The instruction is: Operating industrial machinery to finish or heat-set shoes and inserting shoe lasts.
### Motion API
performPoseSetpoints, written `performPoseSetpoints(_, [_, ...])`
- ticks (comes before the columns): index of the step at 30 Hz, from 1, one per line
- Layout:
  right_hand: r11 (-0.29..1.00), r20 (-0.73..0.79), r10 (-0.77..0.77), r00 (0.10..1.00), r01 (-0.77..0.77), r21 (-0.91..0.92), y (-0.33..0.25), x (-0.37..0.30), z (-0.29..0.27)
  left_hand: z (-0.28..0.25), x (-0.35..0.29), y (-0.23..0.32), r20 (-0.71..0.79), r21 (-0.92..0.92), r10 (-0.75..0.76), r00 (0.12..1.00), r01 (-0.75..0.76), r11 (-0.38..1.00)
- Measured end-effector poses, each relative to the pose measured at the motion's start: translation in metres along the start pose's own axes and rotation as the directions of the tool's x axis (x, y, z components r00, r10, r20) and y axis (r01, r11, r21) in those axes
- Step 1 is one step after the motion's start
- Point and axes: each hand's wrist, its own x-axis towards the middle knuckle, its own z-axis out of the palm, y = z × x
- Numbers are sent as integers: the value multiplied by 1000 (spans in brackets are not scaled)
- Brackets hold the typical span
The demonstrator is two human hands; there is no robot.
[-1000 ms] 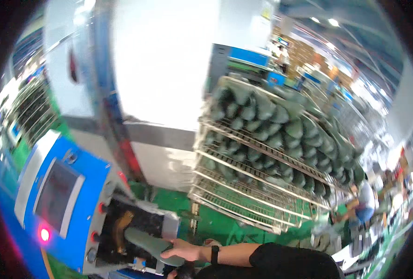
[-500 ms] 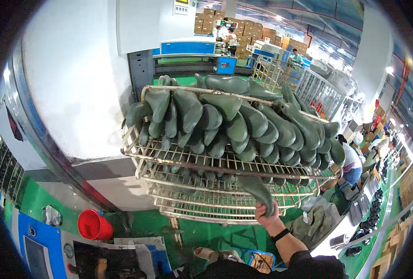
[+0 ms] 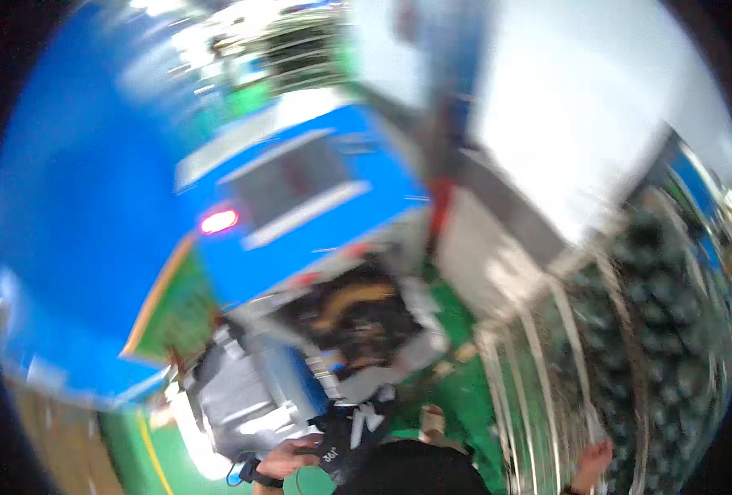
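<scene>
My left hand (image 3: pixel 287 458), with a dark band at the wrist, is low in the picture. Its fingers curl against the edge of a black cloth-like thing (image 3: pixel 353 437) with white marks; what they close on, if anything, is hidden. At the lower right my right hand (image 3: pixel 594 462) is beside the pale wire rack (image 3: pixel 532 355), and blur hides its finger posture. Nothing can be clearly made out in it. Dark green, smooth, shoe-shaped pieces (image 3: pixel 663 330) fill the rack in a blurred mass.
Ahead stands a blue machine (image 3: pixel 399 186) with a dark panel and a lit red light (image 3: pixel 219 221). Its dark, open work area (image 3: pixel 353 318) faces me. A large white cabinet (image 3: pixel 564 107) stands to the right, a grey padded seat-like thing (image 3: pixel 230 388) to the left.
My view has swung left, so the rack has shifted to the right edge and the blue machine fills the middle. The green piece in my right hand no longer shows. My left hand has appeared.
</scene>
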Motion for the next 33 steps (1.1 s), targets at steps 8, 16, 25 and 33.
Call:
performPoseSetpoints(8, [676,267,522,810,-203,-708,131,-133,328,-93,-97,-129,-727,548,305,615,252,798])
performPoseSetpoints(16, [464,490,764,420,171,-869,216,-270,447,-145,-91,-230,-921,158,-30,389,441,883])
performPoseSetpoints(25, [94,276,934,226,589,-802,281,-321,474,89,-252,-289,-970,-40,-149,190,483,875])
performPoseSetpoints(33, [270,181,960,-212,871,-411,360,-288,456,431,-433,-381,-673,-695,-233,-702,491,526])
